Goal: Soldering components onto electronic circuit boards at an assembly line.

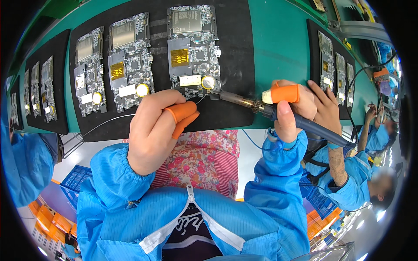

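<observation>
Blue jacket foremost, our left hand is pinching thin wire, our right hand gripping a soldering iron, any slip risking a scorched silver disc

The green bench is covered in part by black mats, laid apart, and on the middle mat three circuit boards are placed in a row, while further boards are carried by the mats at left and right.
</observation>
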Motion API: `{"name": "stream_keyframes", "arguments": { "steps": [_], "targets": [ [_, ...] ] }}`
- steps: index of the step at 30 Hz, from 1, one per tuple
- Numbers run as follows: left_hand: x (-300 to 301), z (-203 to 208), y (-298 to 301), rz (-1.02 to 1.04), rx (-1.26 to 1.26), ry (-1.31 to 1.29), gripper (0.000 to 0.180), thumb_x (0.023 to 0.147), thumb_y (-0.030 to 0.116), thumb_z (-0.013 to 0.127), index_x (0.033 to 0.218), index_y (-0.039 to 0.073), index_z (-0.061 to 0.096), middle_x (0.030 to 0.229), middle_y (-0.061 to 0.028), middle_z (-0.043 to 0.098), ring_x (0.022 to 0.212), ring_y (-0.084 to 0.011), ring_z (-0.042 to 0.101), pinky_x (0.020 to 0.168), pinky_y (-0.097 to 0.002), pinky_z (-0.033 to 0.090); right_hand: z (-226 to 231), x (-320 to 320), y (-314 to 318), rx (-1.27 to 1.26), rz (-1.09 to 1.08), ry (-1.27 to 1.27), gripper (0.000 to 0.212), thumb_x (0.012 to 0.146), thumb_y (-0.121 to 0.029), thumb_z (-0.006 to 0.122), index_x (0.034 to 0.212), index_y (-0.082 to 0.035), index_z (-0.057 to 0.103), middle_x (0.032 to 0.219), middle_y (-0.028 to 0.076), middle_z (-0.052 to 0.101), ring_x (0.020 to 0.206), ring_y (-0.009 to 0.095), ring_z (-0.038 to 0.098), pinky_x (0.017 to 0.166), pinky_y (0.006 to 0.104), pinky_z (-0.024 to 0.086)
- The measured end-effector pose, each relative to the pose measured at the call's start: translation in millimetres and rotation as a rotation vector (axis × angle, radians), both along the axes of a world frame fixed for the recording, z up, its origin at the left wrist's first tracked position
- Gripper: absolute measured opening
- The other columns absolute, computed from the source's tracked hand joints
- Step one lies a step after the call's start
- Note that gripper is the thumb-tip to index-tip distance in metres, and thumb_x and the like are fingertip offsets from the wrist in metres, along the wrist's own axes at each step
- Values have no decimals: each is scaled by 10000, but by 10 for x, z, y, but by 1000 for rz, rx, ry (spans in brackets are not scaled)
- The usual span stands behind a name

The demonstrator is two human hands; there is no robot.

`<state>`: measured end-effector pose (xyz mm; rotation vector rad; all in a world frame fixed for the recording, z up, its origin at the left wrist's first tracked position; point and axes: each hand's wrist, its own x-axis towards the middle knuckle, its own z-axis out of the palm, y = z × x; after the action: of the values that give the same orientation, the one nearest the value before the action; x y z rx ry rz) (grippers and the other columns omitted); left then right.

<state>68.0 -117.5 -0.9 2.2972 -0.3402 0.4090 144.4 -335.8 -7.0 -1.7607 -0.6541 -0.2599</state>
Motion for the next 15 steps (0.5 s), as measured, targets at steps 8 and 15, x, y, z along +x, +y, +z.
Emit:
{"name": "stream_keyframes", "arguments": {
  "steps": [8, 15],
  "targets": [
    [43, -128, -12, -11, 10, -8, 279, 526, -74, 692, 775, -53, 568, 872, -128, 539, 755, -243, 550, 607, -294, 471, -11, -27, -40, -181, 21, 136, 398, 721, -321, 557, 763, 74, 574, 724, 143, 580, 627, 207, 542, 591, 285, 423],
    [97, -170, -26, -48, 49, -23, 227, 568, -60, 650, 772, -71, 553, 889, -150, 534, 757, -268, 550, 613, -317, 471, -29, 33, 8, -62, 61, -50, 180, 682, -137, 548, 674, 42, 561, 536, 103, 496, 413, 183, 465, 405, 276, 342]
  ]
}}
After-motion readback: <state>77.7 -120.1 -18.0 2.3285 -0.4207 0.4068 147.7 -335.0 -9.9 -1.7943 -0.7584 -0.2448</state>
